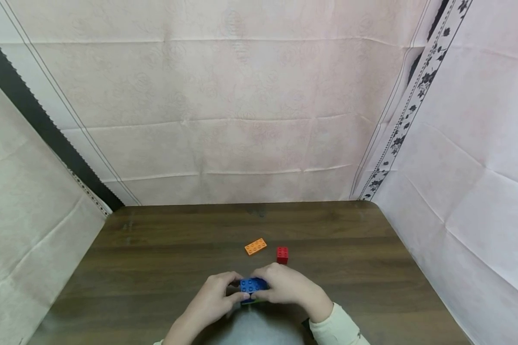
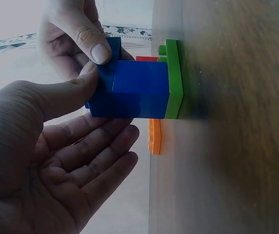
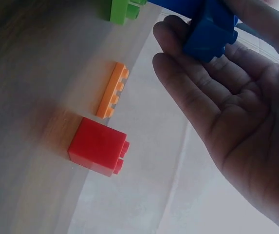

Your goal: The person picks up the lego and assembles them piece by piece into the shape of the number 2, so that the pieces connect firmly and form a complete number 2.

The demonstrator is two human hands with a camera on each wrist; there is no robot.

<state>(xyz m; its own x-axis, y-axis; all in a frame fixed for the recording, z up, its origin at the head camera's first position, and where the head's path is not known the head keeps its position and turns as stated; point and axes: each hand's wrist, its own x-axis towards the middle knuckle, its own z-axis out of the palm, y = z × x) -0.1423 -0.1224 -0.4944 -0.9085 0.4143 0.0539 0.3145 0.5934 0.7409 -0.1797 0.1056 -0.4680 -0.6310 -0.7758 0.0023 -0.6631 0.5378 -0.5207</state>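
Blue bricks (image 1: 249, 285) are stacked on a flat green piece (image 2: 175, 80) that stands on the table. My left hand (image 1: 216, 296) (image 2: 56, 146) pinches the left side of the stack, thumb near, fingers behind. From the right, my right hand (image 1: 287, 287) (image 3: 236, 92) pinches the upper blue brick (image 3: 210, 31), which in the right wrist view juts out beyond the stack above the fingers. Both thumbs nearly meet on the near side. The far side of the stack is hidden.
Beyond the hands lie a flat orange piece (image 1: 255, 247) (image 3: 111, 92) and, to its right, a red brick (image 1: 282, 255) (image 3: 98, 146). The brown table (image 1: 177, 239) is bordered by pale cloth (image 1: 241, 143) at the back and both sides.
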